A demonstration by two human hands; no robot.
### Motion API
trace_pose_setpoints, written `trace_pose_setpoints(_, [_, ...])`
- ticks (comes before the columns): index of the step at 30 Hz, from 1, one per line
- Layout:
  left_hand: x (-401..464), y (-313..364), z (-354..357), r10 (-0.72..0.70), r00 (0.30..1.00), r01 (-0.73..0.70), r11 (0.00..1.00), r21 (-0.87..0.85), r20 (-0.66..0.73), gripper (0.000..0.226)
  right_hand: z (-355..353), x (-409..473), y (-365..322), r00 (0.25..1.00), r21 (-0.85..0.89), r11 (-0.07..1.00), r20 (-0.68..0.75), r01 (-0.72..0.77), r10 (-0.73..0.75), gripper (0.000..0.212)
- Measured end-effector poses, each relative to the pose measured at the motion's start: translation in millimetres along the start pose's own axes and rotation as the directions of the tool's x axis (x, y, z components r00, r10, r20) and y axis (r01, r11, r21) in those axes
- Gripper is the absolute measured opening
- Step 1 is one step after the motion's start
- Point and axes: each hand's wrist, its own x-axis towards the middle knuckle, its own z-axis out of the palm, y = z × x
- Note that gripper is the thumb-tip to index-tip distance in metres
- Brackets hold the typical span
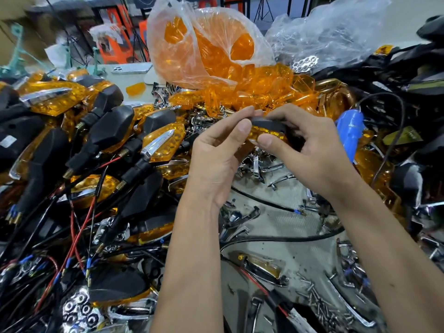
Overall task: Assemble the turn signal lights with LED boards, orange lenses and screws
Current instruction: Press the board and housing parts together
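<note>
Head view: both your hands meet at the centre of the frame around one turn signal light (266, 128), held up above the cluttered worktop (300, 227). Your left hand (216, 157) pinches its left end, thumb on the near side and fingers curled over the top. Your right hand (310, 150) grips the right end the same way, thumb pressing the lower edge. The black housing (266, 123) lies on top and the orange lens (264, 133) shows beneath it, facing you.

The relation that matters: the light's long axis runs left to right across the frame, spanning the gap between your two thumbs, so each hand is equally near its own end. The lens looks seated against the housing, though your fingers hide the seam, so I cannot tell whether it has fully closed. My judgement is that you are pressing lens and housing together, and a screw would follow.

The loose screws (319, 301) lie in the lower right of the frame, nearer your right hand. The blue tool (349, 133), probably a screwdriver, stands just right of that hand. Finished lights (101, 131) pile up at the left, and the bag of orange lenses (206, 44) sits at top centre.
</note>
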Motion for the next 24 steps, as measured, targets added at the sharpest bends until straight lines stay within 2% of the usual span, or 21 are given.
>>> trace_pose_setpoints(4, [-0.1, 1.3, -3.8, 0.018, 0.999, -0.018, 1.0, 0.022, 0.043, 0.038, -1.4, -0.1, -1.1, 0.999, -0.004, 0.999, -0.024, 0.047, -0.047, 0.028])
trace_pose_setpoints(8, [2.1, 1.4, -5.9, 0.093, 0.994, -0.097, 0.992, 0.079, 0.053, 0.022, -2.7, 1.0, -4.8, 0.995, -0.003, 0.996, -0.058, 0.087, -0.087, 0.029])
trace_pose_setpoints(11, [2.9, -1.0, -2.3, 0.143, 0.99, -0.144, 0.981, 0.126, 0.019, 0.017, -0.9, 0.6, -3.9, 0.999, 0.091, 0.995, -0.021, 0.035, -0.034, 0.026])
trace_pose_setpoints(13, [1.9, -2.6, 0.4, 0.164, 0.986, -0.166, 0.976, 0.142, 0.022, 0.022, -0.6, 1.4, -1.2, 0.999, 0.162, 0.986, 0.028, -0.029, 0.025, 0.024])
trace_pose_setpoints(15, [0.9, -3.8, -0.5, 0.147, 0.987, -0.153, 0.979, 0.135, 0.058, 0.032, -2.5, 3.3, 1.1, 0.996, 0.236, 0.969, 0.078, -0.068, 0.051, 0.024])
trace_pose_setpoints(17, [1.1, -4.0, -2.9, 0.152, 0.983, -0.165, 0.977, 0.137, 0.103, 0.032, -4.2, 4.2, 2.3, 0.99, 0.282, 0.955, 0.13, -0.09, 0.055, 0.022])
trace_pose_setpoints(24, [2.1, -4.7, -2.4, 0.182, 0.981, -0.193, 0.955, 0.227, 0.069, 0.026, -3.9, 1.5, 3.9, 0.976, 0.292, 0.945, 0.2, -0.146, 0.089, 0.033])
